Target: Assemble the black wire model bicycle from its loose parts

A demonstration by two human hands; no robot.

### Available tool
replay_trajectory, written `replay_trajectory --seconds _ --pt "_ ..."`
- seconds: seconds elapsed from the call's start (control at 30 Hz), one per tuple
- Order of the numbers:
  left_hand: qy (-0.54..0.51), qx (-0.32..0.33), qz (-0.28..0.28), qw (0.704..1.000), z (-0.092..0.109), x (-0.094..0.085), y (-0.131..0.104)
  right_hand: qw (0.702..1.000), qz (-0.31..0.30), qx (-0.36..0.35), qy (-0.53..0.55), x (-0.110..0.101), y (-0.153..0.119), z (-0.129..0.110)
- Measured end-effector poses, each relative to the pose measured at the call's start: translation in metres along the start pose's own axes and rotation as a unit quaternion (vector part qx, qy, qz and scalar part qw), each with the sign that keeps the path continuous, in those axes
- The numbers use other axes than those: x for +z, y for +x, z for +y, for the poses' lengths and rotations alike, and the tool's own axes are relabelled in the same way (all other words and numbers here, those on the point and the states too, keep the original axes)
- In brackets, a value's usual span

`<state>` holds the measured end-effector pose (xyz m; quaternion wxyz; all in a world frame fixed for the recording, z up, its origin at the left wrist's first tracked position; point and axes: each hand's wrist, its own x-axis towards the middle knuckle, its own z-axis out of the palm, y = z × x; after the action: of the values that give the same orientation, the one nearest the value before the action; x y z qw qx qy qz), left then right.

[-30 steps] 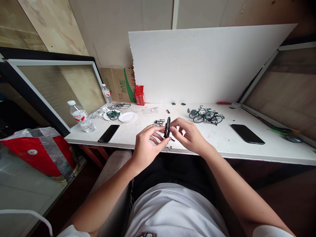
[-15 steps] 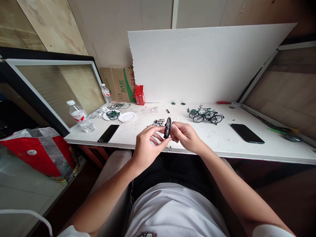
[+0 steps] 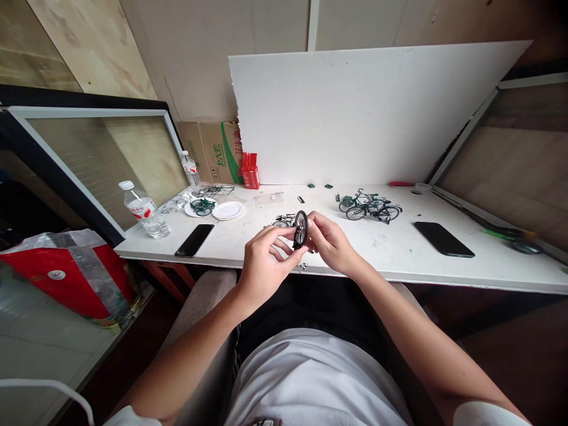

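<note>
A small black spoked model bicycle wheel (image 3: pixel 300 229) is held upright above the table's front edge. My left hand (image 3: pixel 268 263) grips it from the left, thumb below and index finger at its side. From the right, my right hand (image 3: pixel 331 244) pinches at the wheel's far side; the wheel partly hides those fingertips. Behind the left fingers lie small dark model bicycle parts (image 3: pixel 284 219) on the table. Assembled model bicycles (image 3: pixel 373 208) stand to the right, beyond my right hand.
Left on the white table (image 3: pixel 239 242) are a phone (image 3: pixel 194 240), white plates (image 3: pixel 228 210), green parts (image 3: pixel 202 206) and a water bottle (image 3: pixel 144 210). Another phone (image 3: pixel 444 239) lies right. A red box (image 3: pixel 250 171) stands at the back beside a cardboard box (image 3: pixel 213 152). Scissors (image 3: pixel 526 244) lie far right.
The wheel has turned slightly, so more of its spoked face shows. My right hand has shifted a little left and its fingers have moved; my left hand stays nearly still.
</note>
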<state>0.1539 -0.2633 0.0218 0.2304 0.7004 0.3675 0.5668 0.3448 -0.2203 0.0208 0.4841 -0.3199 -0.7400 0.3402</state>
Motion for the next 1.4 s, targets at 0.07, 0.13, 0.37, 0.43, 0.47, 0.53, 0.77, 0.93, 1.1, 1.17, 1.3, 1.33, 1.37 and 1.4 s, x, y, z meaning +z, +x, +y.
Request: replay_trajectory --seconds 0.07,0.13,0.37,0.43,0.47,0.53,0.77,0.93,1.1,1.17,1.3,1.33,1.37,1.4 --pt "0.001 0.002 -0.001 1.0 -0.001 0.0 0.0 1.0 0.005 -0.002 -0.004 0.003 0.0 0.001" --pt "0.001 0.002 -0.005 1.0 -0.001 0.0 0.0 1.0 0.016 -0.007 -0.01 0.005 -0.001 0.002" --pt "0.0 0.001 -0.012 1.0 -0.001 0.002 0.0 0.994 0.082 -0.006 -0.076 0.012 -0.003 0.001" --pt "-0.002 0.0 -0.014 1.0 -0.001 0.002 0.0 0.996 0.079 0.012 -0.051 0.013 -0.003 -0.002" --pt "-0.002 -0.001 -0.016 1.0 -0.001 0.002 0.001 0.996 0.075 0.022 -0.033 0.014 -0.003 -0.003" --pt "-0.002 -0.003 -0.02 1.0 0.0 0.002 0.001 0.997 0.063 0.038 0.005 0.014 -0.002 -0.006" --pt "0.008 0.007 -0.005 1.0 -0.002 -0.013 0.01 1.0 0.019 0.001 -0.002 0.011 -0.002 -0.005" --pt "-0.002 -0.007 -0.011 1.0 -0.003 -0.017 0.013 0.992 0.056 -0.069 -0.092 0.012 -0.004 0.0" --pt "-0.003 -0.014 -0.016 1.0 -0.003 -0.012 0.011 0.98 0.059 -0.093 -0.165 0.006 -0.004 -0.003" --pt "-0.004 -0.017 -0.02 1.0 -0.003 -0.012 0.01 0.968 0.052 -0.108 -0.222 0.002 -0.005 -0.006" --pt "-0.005 -0.023 -0.024 0.999 -0.003 -0.01 0.01 0.935 0.039 -0.138 -0.324 -0.004 -0.006 -0.013" --pt "-0.006 -0.023 -0.024 0.999 -0.004 -0.01 0.01 0.933 0.033 -0.141 -0.33 -0.005 -0.006 -0.014" --pt "-0.007 -0.023 -0.026 0.999 -0.003 -0.01 0.01 0.934 0.025 -0.14 -0.329 -0.006 -0.006 -0.015" --pt "-0.007 -0.022 -0.027 0.999 -0.003 -0.009 0.01 0.936 0.016 -0.136 -0.323 -0.007 -0.006 -0.015"
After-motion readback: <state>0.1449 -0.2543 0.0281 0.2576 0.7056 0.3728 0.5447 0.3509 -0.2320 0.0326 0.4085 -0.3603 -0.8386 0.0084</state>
